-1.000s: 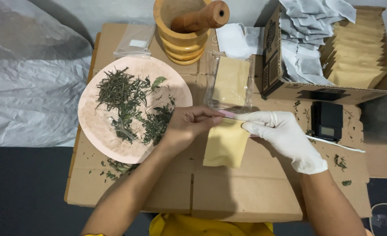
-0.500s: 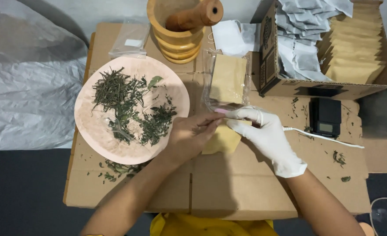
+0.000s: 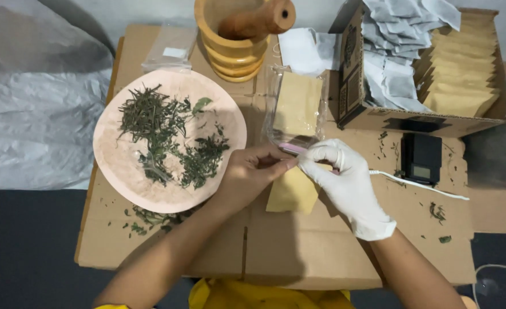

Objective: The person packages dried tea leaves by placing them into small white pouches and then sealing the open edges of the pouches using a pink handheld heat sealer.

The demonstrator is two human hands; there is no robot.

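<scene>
Looking down from the head cam: both hands meet right in the middle of the frame, over a flattened brown cardboard sheet (image 3: 298, 252) that's serving as the counter. The bare left hand (image 3: 247, 174) has its grip pinched down on the top edge of a tan kraft paper pouch (image 3: 292, 191), and the white-gloved right hand (image 3: 344, 177) is pinching that same edge from the other side, fingertips almost touching the left ones. The pouch hangs just below the hands, lying flat on the cardboard at centre frame.

Just above the hands there's a clear plastic zip bag with a pink strip (image 3: 296, 111), with another tan pouch inside it. Left of centre sits a pale pink round plate (image 3: 115, 166) piled with dried green herb leaves (image 3: 167, 137); a few crumbs are scattered on the cardboard below it. Top centre is a wooden mortar with its pestle (image 3: 238, 34) leaning inside. Upper right is an open cardboard box (image 3: 356, 86) packed with white filter bags and a row of tan pouches. Just below the box is a small black pocket scale (image 3: 421, 157), and a thin white stick (image 3: 424, 186) pokes out from beside the gloved hand toward the right. Crinkled grey plastic sheeting (image 3: 30, 114) fills the left side.
</scene>
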